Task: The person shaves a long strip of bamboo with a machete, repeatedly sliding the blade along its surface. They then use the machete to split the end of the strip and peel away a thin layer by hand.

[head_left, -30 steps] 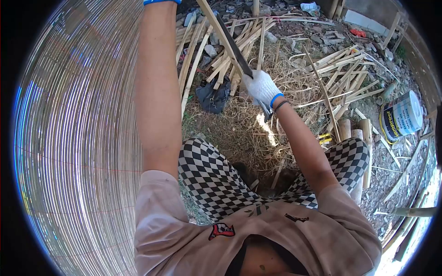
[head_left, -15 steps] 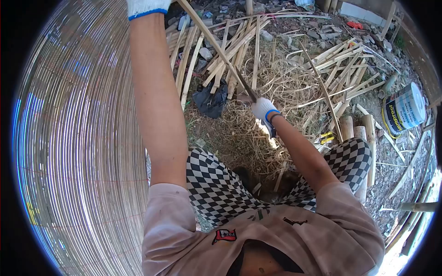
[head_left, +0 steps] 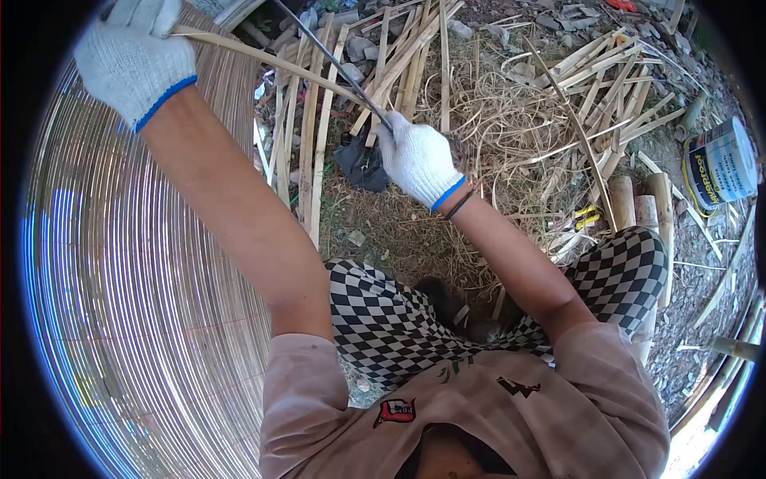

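My left hand [head_left: 140, 60], in a white glove with a blue cuff, is closed on one end of a long pale bamboo strip [head_left: 279, 64] at the upper left. The strip slopes down to the right towards my right hand [head_left: 423, 160], also gloved. My right hand is wrapped round the handle end of a long dark blade [head_left: 331, 60], which points up and to the left. Blade and strip cross just beyond my right fingers. The knife's handle is hidden inside the glove.
A slatted bamboo screen [head_left: 159, 263] fills the left side. Split strips [head_left: 319, 160] lie behind a black plastic bag [head_left: 363, 164]. Curly shavings [head_left: 503, 136] cover the ground. On the right are more strips [head_left: 606, 88], a labelled bucket [head_left: 722, 164] and a yellow-handled tool [head_left: 586, 217].
Both hands have moved left, my left hand also slightly down and my right hand up. The strip has shifted left with them, and the blade now shows longer, reaching the top edge.
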`<move>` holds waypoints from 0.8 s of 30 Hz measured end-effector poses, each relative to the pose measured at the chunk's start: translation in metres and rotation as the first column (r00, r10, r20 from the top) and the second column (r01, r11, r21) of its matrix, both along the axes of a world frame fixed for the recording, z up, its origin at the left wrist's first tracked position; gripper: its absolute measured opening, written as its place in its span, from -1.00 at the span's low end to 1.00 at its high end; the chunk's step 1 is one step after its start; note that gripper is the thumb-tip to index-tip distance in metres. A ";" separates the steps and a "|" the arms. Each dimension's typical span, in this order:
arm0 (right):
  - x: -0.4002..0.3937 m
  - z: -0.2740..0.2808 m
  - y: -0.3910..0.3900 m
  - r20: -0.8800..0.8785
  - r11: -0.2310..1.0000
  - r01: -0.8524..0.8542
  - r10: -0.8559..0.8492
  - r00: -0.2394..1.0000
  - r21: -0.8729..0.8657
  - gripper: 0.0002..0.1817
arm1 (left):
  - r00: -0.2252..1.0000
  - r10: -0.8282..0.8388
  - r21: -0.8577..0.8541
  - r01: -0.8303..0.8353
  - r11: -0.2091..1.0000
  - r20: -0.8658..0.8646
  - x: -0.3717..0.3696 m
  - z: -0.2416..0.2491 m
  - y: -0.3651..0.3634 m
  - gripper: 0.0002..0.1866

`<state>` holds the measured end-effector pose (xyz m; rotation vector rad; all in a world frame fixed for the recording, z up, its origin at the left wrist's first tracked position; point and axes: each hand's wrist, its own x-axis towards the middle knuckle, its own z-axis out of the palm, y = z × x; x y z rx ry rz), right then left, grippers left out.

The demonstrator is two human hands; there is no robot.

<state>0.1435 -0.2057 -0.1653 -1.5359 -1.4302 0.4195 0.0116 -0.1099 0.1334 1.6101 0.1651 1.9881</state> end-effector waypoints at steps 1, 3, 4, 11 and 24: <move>0.005 -0.035 0.010 -0.083 0.997 -0.022 0.016 0.996 -0.071 -0.69 | 0.997 -0.069 0.005 0.069 0.998 -0.044 -0.019 -0.001 0.007 -0.63; 0.009 -0.046 0.012 -0.172 0.980 -0.057 0.024 0.985 -0.190 -0.68 | 0.996 0.092 0.010 -0.092 0.996 0.007 -0.012 -0.003 -0.012 -0.62; 0.012 -0.039 0.011 -0.109 0.986 -0.046 0.028 0.994 -0.162 -0.68 | 0.979 0.197 -0.013 -0.196 0.980 0.047 -0.009 -0.004 -0.018 -0.60; -0.011 -0.001 -0.009 0.119 1.000 -0.021 0.021 0.993 -0.004 -0.72 | 0.927 0.354 0.023 -0.359 0.933 0.128 -0.049 -0.007 0.010 -0.55; -0.006 -0.042 0.011 0.134 0.999 -0.028 0.032 0.991 -0.032 -0.74 | 0.941 0.283 -0.001 -0.287 0.958 0.185 -0.057 0.001 0.000 -0.59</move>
